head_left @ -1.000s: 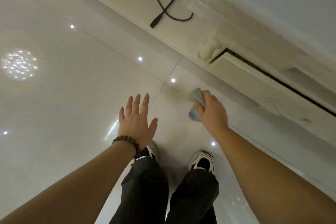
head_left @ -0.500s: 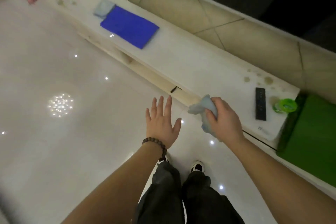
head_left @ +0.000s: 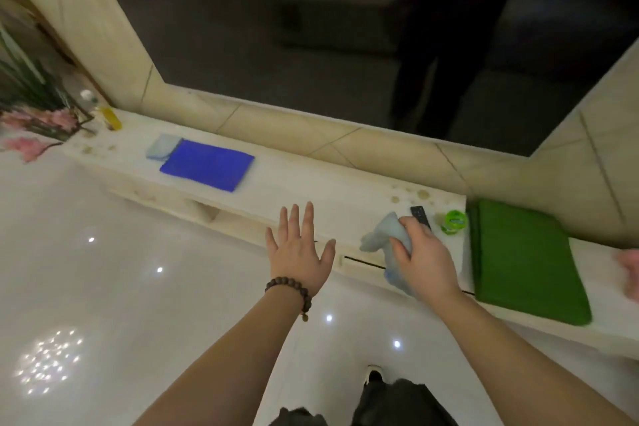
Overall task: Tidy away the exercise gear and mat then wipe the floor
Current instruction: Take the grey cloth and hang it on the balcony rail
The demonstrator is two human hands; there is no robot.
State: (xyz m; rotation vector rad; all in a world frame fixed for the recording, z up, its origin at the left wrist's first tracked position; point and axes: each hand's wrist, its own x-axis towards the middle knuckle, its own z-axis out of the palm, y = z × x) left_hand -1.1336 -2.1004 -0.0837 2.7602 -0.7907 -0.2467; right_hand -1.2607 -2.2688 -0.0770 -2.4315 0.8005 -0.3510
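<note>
Pale-blue cloth (head_left: 387, 239), bunched in my right hand (head_left: 423, 258), hung above the table (head_left: 311, 194) edge beside the remote (head_left: 420, 214) and green cup (head_left: 454, 221); left hand (head_left: 299, 247) spread, empty. Risk: a careless set-down might knock them.

A long white ledge (head_left: 311, 194) runs along the wall above the glossy floor (head_left: 103, 287). On it lies a blue mat (head_left: 207, 168). Left of the mat sits a pale cloth (head_left: 160, 146), touching it. Well right of the mat lie a remote (head_left: 419, 214), a green lid (head_left: 454, 221) and a green mat (head_left: 522, 259).
</note>
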